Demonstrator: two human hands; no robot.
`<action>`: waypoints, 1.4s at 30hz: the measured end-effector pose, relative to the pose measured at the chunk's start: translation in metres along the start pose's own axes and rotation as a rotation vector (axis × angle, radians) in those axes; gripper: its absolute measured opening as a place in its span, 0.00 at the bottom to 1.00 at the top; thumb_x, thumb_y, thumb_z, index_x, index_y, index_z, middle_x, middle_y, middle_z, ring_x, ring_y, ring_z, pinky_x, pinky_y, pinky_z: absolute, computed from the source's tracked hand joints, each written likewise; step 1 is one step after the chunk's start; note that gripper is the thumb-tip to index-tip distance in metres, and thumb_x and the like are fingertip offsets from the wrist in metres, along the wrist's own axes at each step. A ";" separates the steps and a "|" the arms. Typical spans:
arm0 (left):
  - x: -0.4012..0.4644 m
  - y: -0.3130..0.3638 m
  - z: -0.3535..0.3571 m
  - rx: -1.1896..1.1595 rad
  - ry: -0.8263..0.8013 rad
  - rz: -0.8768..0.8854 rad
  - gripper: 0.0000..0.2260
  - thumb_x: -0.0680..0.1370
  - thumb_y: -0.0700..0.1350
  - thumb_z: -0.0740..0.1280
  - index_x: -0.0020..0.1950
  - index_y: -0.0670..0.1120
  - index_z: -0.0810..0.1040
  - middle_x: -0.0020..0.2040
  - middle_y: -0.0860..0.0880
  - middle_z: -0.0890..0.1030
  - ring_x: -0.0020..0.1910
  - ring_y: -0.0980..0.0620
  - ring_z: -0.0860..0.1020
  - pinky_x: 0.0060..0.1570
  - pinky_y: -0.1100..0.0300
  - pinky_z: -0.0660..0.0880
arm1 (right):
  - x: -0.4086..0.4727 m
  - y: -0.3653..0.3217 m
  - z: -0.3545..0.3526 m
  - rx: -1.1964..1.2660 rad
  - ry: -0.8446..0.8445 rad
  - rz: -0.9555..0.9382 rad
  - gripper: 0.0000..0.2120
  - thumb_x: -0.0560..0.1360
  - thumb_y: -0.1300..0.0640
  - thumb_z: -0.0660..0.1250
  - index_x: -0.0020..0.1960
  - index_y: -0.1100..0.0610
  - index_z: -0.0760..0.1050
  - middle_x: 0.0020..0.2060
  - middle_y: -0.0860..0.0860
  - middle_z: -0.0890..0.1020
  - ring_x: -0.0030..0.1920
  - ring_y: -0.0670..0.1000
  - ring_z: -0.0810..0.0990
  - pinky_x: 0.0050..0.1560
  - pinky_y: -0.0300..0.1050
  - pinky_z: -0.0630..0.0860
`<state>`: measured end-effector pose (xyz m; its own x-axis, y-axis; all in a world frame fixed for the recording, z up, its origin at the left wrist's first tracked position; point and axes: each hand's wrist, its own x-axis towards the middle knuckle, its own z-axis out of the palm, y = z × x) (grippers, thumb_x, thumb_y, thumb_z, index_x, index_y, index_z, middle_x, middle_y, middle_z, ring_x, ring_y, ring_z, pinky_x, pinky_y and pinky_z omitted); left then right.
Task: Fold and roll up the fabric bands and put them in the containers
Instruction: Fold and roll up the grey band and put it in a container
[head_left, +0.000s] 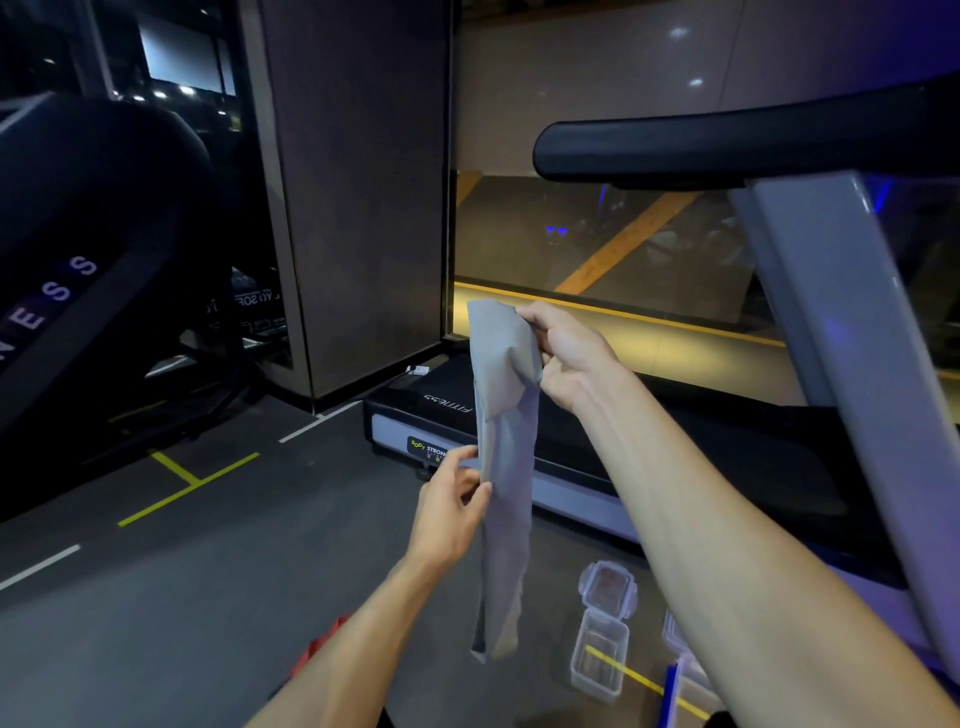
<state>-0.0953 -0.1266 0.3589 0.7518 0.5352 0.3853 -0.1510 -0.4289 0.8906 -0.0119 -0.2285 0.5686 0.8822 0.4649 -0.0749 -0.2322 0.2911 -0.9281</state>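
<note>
Band hangs between hands; containers on floor below right.

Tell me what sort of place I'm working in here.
Most likely a gym: a treadmill with a padded handrail stands ahead, another machine lettered "NESS" on the left, and floor marking lines.

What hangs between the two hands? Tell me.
The grey fabric band hangs between them in the head view: right hand pinches its top, left hand its edge lower down.
</note>
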 end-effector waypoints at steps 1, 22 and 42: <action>0.001 0.000 0.000 -0.013 -0.002 -0.004 0.13 0.80 0.36 0.69 0.62 0.48 0.76 0.44 0.51 0.86 0.48 0.53 0.85 0.57 0.54 0.80 | -0.001 -0.001 0.000 0.001 -0.001 0.001 0.05 0.74 0.62 0.74 0.41 0.59 0.80 0.40 0.56 0.83 0.40 0.52 0.81 0.39 0.46 0.78; 0.046 -0.020 -0.016 0.515 -0.024 0.047 0.06 0.78 0.46 0.72 0.41 0.50 0.80 0.39 0.51 0.78 0.40 0.50 0.77 0.41 0.57 0.73 | -0.012 -0.001 -0.045 0.050 -0.073 0.116 0.06 0.77 0.61 0.71 0.42 0.57 0.78 0.34 0.52 0.82 0.38 0.49 0.80 0.35 0.41 0.79; 0.054 -0.020 -0.008 -0.585 0.015 -0.583 0.11 0.84 0.41 0.60 0.60 0.41 0.80 0.52 0.43 0.86 0.50 0.46 0.84 0.61 0.50 0.78 | -0.030 0.032 -0.085 -0.008 -0.195 0.229 0.01 0.77 0.60 0.72 0.48 0.58 0.81 0.39 0.53 0.82 0.40 0.49 0.82 0.35 0.42 0.81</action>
<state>-0.0569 -0.0838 0.3635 0.8047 0.5662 -0.1785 -0.0524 0.3672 0.9287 -0.0107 -0.3045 0.5105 0.7116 0.6700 -0.2116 -0.4119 0.1538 -0.8982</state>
